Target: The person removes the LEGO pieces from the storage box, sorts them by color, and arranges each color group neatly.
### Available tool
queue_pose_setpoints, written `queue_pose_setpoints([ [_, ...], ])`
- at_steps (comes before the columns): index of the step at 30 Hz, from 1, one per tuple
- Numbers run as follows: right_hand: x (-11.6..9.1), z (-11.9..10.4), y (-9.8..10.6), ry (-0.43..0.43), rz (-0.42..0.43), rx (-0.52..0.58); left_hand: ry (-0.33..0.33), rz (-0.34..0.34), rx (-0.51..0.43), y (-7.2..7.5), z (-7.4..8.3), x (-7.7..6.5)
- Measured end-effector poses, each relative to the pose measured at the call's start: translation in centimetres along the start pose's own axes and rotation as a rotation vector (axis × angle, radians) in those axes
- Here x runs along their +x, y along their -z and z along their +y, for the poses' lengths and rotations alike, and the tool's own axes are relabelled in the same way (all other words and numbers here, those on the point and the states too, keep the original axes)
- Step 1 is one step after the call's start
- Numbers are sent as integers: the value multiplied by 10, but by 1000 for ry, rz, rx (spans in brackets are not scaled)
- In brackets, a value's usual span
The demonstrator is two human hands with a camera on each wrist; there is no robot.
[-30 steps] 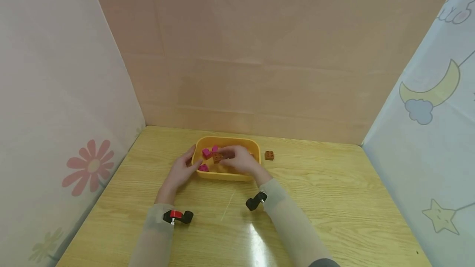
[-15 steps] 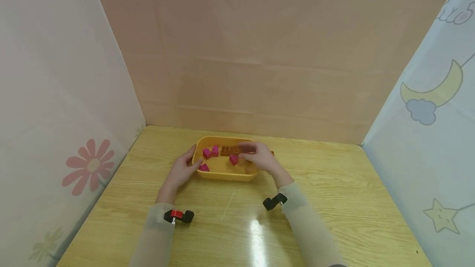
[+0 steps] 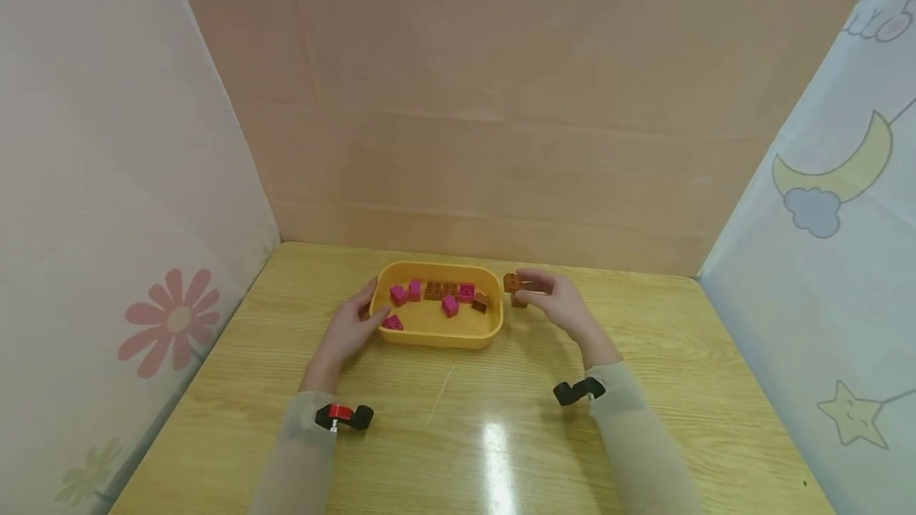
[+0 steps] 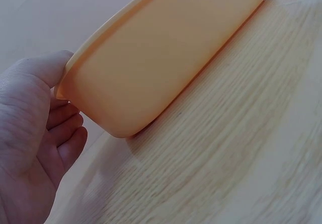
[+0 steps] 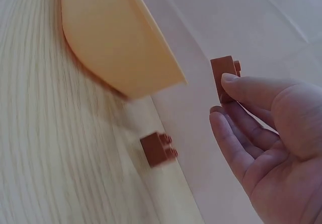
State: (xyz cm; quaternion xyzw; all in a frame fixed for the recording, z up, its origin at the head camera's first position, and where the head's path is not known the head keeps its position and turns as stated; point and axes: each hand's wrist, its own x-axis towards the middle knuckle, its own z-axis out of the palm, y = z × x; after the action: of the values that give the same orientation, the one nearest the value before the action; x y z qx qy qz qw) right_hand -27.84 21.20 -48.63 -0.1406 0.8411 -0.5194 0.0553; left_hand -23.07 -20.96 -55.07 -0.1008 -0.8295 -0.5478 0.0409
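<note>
With the thumb over the rim and fingers outside, my left hand [image 3: 348,334] grips the left end of a yellow plastic bin [image 3: 438,340]. In the left wrist view that hand [image 4: 30,108] holds the bin's corner [image 4: 131,78]. My right hand [image 3: 565,310] is just beyond the bin's right end, pinching a brown toy building brick [image 3: 512,282] between thumb and fingers. Its studs face sideways in the right wrist view, where the pinched brick [image 5: 222,78] is raised above the table. A second brown brick [image 5: 154,149] lies on the table below, partly hidden by the hand in the head view.
Inside the bin are several pink bricks [image 3: 449,306] and brown bricks [image 3: 433,290]. The wooden table [image 3: 680,388] ends at a draped back wall [image 3: 501,205], with patterned cloth walls on the left [image 3: 179,181] and right [image 3: 787,276].
My right hand has moved right, out of the bin, bringing a brown brick past its right end. The left hand has stayed on the bin. A pink brick is now uncovered near the bin's middle.
</note>
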Motion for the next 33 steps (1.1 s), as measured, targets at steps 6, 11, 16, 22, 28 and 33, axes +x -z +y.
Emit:
queue_pose_setpoints([
  [6,-9,14,16,-34,9,-12,-3,-1,5,1,-2,-1],
  [11,-11,32,24,-66,13,-36,-2,5,15,1,-2,-1],
  [16,-8,52,27,-113,21,-78,-8,11,33,1,-1,-1],
  [22,-3,69,28,-143,23,-86,-3,4,53,1,0,-2],
  [28,1,73,27,-136,27,-115,14,-4,44,2,4,-3],
  [33,2,71,27,-129,21,-140,23,-9,58,2,3,-3],
])
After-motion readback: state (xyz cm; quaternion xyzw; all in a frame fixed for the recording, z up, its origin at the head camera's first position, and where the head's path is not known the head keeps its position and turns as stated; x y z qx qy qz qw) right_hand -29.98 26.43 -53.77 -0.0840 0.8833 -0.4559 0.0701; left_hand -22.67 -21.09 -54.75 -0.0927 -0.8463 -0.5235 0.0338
